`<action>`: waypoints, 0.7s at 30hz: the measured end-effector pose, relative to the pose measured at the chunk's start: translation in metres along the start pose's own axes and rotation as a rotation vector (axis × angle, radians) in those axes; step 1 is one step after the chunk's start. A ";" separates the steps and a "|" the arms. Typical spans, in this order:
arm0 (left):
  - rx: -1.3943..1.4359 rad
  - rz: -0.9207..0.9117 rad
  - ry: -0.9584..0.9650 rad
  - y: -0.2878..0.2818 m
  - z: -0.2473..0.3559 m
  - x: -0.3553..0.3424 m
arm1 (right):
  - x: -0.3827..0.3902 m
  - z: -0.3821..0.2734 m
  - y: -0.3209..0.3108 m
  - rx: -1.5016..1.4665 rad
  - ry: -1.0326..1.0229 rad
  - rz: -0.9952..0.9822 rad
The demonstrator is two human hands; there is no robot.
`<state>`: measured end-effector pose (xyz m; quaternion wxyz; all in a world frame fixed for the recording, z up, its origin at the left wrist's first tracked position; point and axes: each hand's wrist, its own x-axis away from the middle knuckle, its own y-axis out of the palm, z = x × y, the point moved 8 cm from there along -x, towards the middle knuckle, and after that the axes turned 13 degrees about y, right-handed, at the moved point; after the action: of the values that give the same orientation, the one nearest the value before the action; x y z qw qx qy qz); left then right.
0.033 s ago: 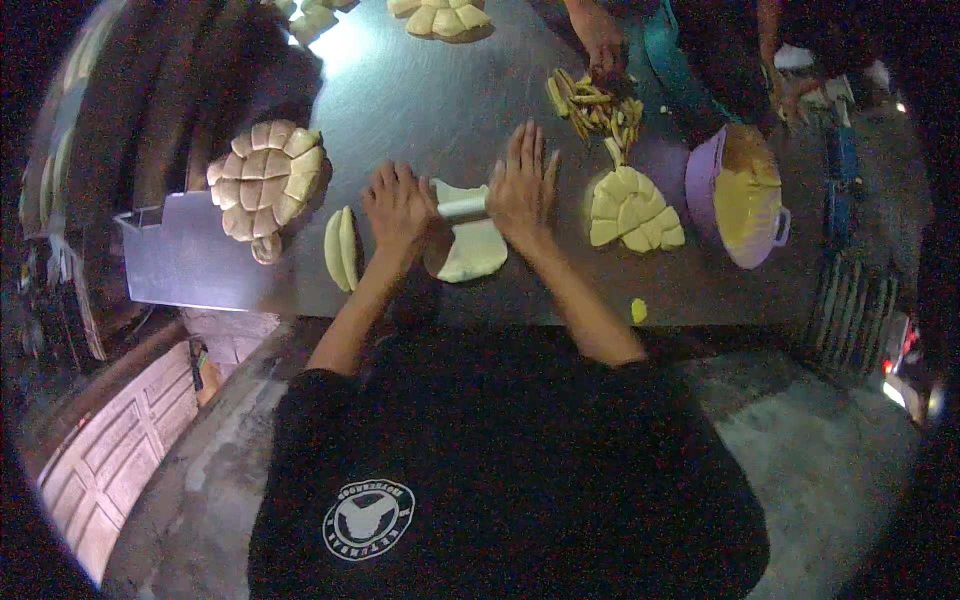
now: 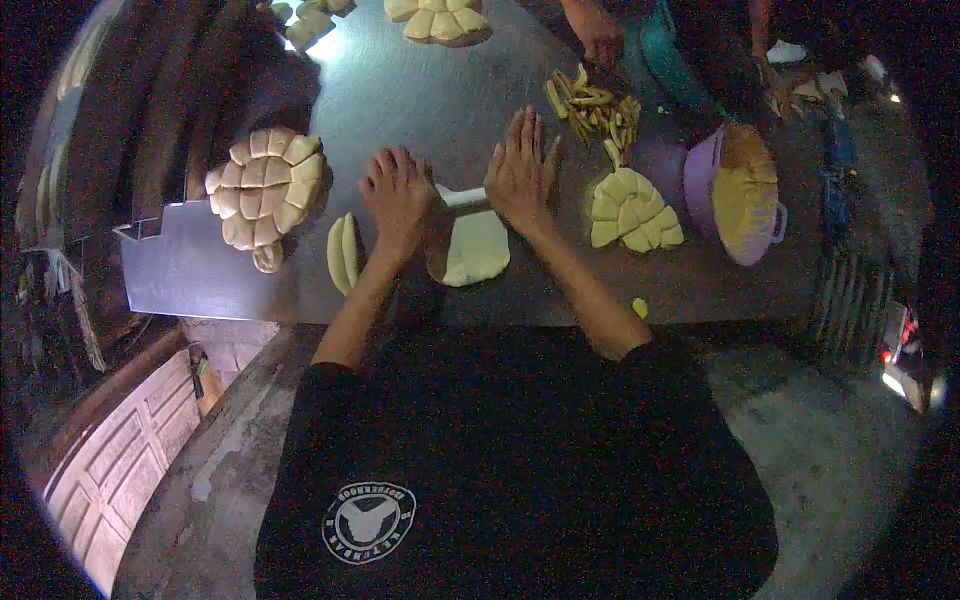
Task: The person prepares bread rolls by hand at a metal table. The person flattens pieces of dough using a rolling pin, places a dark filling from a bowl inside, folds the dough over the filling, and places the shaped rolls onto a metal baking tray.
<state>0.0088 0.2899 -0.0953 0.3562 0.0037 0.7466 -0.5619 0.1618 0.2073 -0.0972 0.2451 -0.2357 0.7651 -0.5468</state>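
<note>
Both my palms press down on a pale rolling pin (image 2: 462,198), one at each end. My left hand (image 2: 397,195) lies flat with its fingers stretched away from me. At the other end, my right hand (image 2: 521,175) is likewise flat, fingers extended. Under and in front of the pin is a thin sheet of pale dough (image 2: 474,250), its near edge rounded. Two long shaped dough pieces (image 2: 343,253) lie side by side, left of my left hand. A flat round of dough cut into portions (image 2: 632,212) sits to the right of my right hand.
A larger cut dough round (image 2: 265,190) lies left, another (image 2: 437,22) at the far edge. Brownish-yellow strips (image 2: 600,112) are piled far right, beneath another person's hand (image 2: 600,45). A purple basin (image 2: 703,180) with a yellow mass inside stands right, near a small yellow lump (image 2: 640,307).
My hands have pushed the rolling pin slightly away from me, toward the dough's far edge. More of the sheet shows on the near side of the pin.
</note>
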 end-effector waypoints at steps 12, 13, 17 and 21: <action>0.613 0.241 -0.283 0.025 -0.069 -0.059 | -0.044 -0.039 -0.012 -0.360 -0.229 -0.243; 0.756 0.127 -0.364 0.034 -0.069 -0.035 | -0.025 -0.038 -0.007 -0.446 -0.255 -0.397; 1.109 -0.112 -0.330 -0.012 -0.018 0.044 | 0.002 0.035 0.010 -0.178 -0.303 -0.071; 1.119 -0.210 -0.091 -0.013 0.022 0.111 | 0.024 0.040 -0.055 -0.166 -0.219 0.041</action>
<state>-0.0679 0.2226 -0.1464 0.2738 0.0933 0.3156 -0.9037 0.1734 0.1475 -0.0585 0.3179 -0.2979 0.7809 -0.4477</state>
